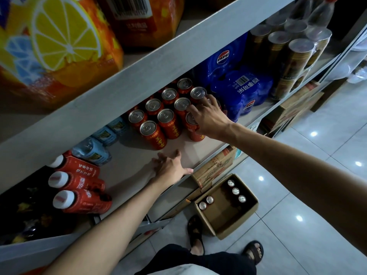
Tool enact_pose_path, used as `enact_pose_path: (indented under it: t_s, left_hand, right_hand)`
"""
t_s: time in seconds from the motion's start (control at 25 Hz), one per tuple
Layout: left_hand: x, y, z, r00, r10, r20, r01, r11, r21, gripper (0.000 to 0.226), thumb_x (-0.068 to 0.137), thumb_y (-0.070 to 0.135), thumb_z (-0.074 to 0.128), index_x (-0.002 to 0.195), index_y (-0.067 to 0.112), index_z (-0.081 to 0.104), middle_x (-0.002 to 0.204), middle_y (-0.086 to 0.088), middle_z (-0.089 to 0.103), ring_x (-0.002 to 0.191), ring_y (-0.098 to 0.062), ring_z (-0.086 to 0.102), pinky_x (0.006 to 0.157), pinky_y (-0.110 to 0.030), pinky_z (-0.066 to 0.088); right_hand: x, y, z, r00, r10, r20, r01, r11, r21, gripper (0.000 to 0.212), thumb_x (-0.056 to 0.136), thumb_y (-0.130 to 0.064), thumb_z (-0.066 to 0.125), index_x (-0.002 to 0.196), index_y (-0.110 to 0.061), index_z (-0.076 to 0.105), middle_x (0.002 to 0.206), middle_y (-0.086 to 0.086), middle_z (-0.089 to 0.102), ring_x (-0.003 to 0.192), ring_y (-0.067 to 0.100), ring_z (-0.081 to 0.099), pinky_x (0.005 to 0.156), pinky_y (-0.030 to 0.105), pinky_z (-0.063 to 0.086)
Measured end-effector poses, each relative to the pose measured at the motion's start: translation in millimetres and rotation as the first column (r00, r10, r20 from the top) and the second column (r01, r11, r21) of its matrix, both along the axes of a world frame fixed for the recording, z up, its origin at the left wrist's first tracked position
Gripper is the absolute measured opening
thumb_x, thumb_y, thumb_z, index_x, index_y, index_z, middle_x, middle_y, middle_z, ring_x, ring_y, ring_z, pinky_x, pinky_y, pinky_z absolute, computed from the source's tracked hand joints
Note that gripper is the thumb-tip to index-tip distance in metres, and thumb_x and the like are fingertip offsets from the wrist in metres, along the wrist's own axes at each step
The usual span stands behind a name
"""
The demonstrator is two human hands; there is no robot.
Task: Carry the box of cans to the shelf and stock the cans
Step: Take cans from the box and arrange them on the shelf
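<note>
Several red cans (164, 114) with silver tops stand in rows on the middle shelf (127, 163). My right hand (208, 118) reaches in from the right and grips the front right can (195, 133) from above, its fingers curled round the top. My left hand (168, 167) rests flat on the bare shelf board near its front edge, fingers spread. On the floor below stands the open cardboard box (228, 213) with several cans (236, 191) still upright inside it.
Red bottles (79, 187) and pale blue bottles (97, 147) lie left of the cans. Blue Pepsi packs (240, 90) sit right of them, then wrapped tall cans (294, 52). Orange packs (59, 48) fill the upper shelf. More cartons (216, 165) sit under the shelf. My sandalled feet (196, 235) stand by the box.
</note>
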State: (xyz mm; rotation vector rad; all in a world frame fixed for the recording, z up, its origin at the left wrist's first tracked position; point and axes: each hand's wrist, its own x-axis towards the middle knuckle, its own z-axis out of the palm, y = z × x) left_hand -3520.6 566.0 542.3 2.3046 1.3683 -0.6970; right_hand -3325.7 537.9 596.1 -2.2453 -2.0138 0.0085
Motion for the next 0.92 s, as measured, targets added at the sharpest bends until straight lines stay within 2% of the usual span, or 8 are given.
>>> enact_pose_path:
  t_s: [0.24,0.36,0.48,0.56,0.64,0.72,0.8,0.92]
  left_hand:
    - [-3.1,2.4,-9.3,1.0,-0.018,0.014,0.018,1.0,0.012,0.095,0.078,0.071,0.054,0.153,0.035,0.008,0.153,-0.038,0.01,0.139,-0.057,0.014,0.112,-0.064,0.021]
    - [-8.0,-2.2,-3.0,0.999,-0.033,0.031,0.033,0.999,0.004,0.09,0.082,0.068,0.052,0.153,0.032,0.009,0.154,-0.036,0.005,0.139,-0.059,0.011,0.112,-0.064,0.021]
    - [-8.5,-24.4,5.3,0.977,-0.036,0.208,0.034,0.999,0.014,0.076,0.092,0.046,0.055,0.154,0.021,0.018,0.158,-0.029,0.008,0.145,-0.047,0.01,0.118,-0.054,0.018]
    - [-0.8,-50.6,9.7,0.911,-0.189,0.367,0.134,0.976,0.17,0.062,0.092,0.025,0.059,0.148,0.015,0.033,0.157,-0.021,0.021,0.143,-0.036,0.023,0.116,-0.045,0.026]
    - [16.4,-78.2,7.6,0.79,-0.393,0.47,0.267,0.912,0.312,0.048,0.086,0.012,0.061,0.133,0.01,0.05,0.144,-0.016,0.044,0.128,-0.032,0.043,0.106,-0.041,0.038]
    - [34.5,-101.9,-3.3,0.71,-0.429,0.559,0.336,0.903,0.266,0.039,0.08,0.004,0.061,0.118,0.006,0.06,0.123,-0.013,0.057,0.11,-0.031,0.054,0.097,-0.035,0.04]
    - [54.4,-123.3,-25.3,0.752,-0.342,0.564,0.397,0.917,0.027,0.035,0.082,0.004,0.06,0.117,0.004,0.061,0.117,-0.013,0.06,0.107,-0.03,0.057,0.095,-0.029,0.038]
    - [75.6,-144.1,-79.5,0.912,-0.221,0.346,0.329,0.897,-0.296,0.04,0.086,0.015,0.062,0.126,0.008,0.057,0.12,-0.014,0.061,0.11,-0.029,0.058,0.093,-0.03,0.041]
  right_hand:
    - [-7.9,-6.9,-1.6,0.999,-0.043,-0.011,0.043,0.999,0.009,0.065,0.082,-0.028,0.063,0.141,-0.013,0.041,0.135,0.015,0.057,0.143,0.034,0.026,0.119,0.053,0.01]
    - [-13.1,-24.9,0.4,0.997,-0.047,-0.057,0.053,0.991,0.124,0.06,0.083,-0.028,0.063,0.139,-0.011,0.046,0.142,0.016,0.049,0.14,0.035,0.031,0.118,0.052,0.019]
    - [-10.5,-73.3,-7.7,0.986,-0.078,-0.147,0.111,0.966,0.236,0.053,0.082,-0.027,0.069,0.13,-0.014,0.051,0.136,0.011,0.051,0.128,0.03,0.042,0.111,0.045,0.033]
    - [-5.9,-117.0,-24.6,0.956,-0.122,-0.265,0.184,0.958,0.222,0.042,0.085,-0.024,0.066,0.125,-0.015,0.056,0.127,0.008,0.055,0.116,0.025,0.047,0.1,0.04,0.041]
    - [0.5,-159.7,-50.4,0.892,-0.21,-0.399,0.284,0.949,0.135,0.029,0.088,-0.015,0.061,0.117,-0.015,0.062,0.118,0.007,0.062,0.107,0.025,0.057,0.09,0.04,0.052]
    - [5.4,-195.9,-76.0,0.803,-0.361,-0.474,0.38,0.923,-0.06,0.027,0.09,-0.008,0.054,0.113,-0.016,0.066,0.113,0.007,0.068,0.1,0.027,0.065,0.078,0.038,0.057]
    - [13.8,-232.5,-105.3,0.728,-0.512,-0.457,0.402,0.858,-0.32,0.028,0.09,-0.009,0.052,0.112,-0.019,0.067,0.106,0.009,0.071,0.093,0.03,0.067,0.07,0.032,0.053]
    - [25.6,-279.4,-165.6,0.628,-0.648,-0.432,0.376,0.738,-0.56,0.023,0.092,-0.016,0.051,0.11,-0.019,0.066,0.098,0.013,0.071,0.092,0.033,0.067,0.074,0.036,0.053]
